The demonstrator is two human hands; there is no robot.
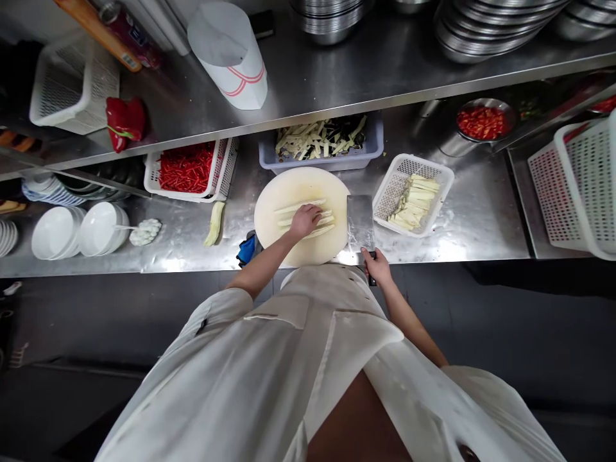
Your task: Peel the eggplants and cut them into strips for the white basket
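On a round white cutting board [274, 192] lie long pale strips [326, 229] that look like peeled eggplant. My left hand [305, 221] rests over them, its fingers curled down and closed on the strips. At the board's right edge, my right hand [378, 266] is wrapped around the handle of a cleaver [360, 221], whose broad blade lies flat and apart from the strips. A white basket [445, 183] of cut eggplant pieces [416, 200] stands to the right of the blade. Left of the board, a whole peeled eggplant [214, 223] lies on the counter.
Behind the board sits a grey-blue tub [370, 154] of pale and dark trimmings, under an overhanging steel shelf [337, 102]. Red chillies [187, 168] fill a basket at left, near white bowls [101, 228]. A metal pot [457, 144] holds chopped red pieces. A blue object [246, 249] touches the counter edge.
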